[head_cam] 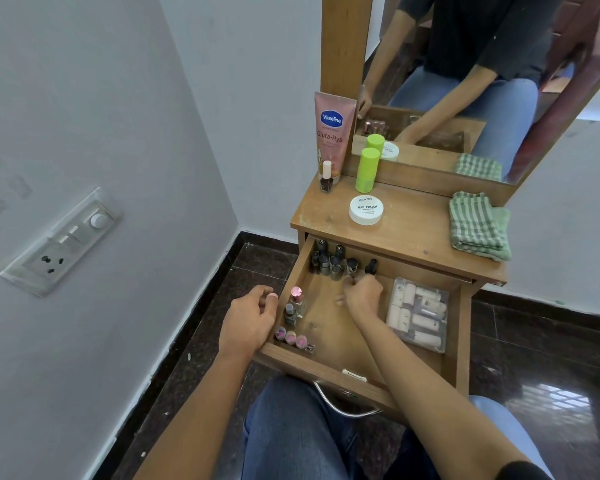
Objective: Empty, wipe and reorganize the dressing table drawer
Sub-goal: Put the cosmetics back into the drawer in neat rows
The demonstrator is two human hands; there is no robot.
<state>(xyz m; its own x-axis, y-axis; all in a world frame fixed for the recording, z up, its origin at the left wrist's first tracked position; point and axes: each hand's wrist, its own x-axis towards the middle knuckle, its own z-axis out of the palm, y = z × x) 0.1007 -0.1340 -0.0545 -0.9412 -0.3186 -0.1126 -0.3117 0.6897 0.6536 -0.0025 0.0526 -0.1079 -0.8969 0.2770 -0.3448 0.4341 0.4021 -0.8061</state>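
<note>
— Where is the drawer (pixel 309 365)?
— Pulled open under the tabletop (pixel 413 230), left wall gripped by the left hand (pixel 248 320).
— And the right hand (pixel 362 296)?
— Curled at the back-row bottles (pixel 329 263); a hold cannot be told.

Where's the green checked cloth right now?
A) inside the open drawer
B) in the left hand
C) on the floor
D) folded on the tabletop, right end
D: the green checked cloth lies folded at the right end of the tabletop, below the mirror. The drawer holds only bottles and a clear case.
</note>
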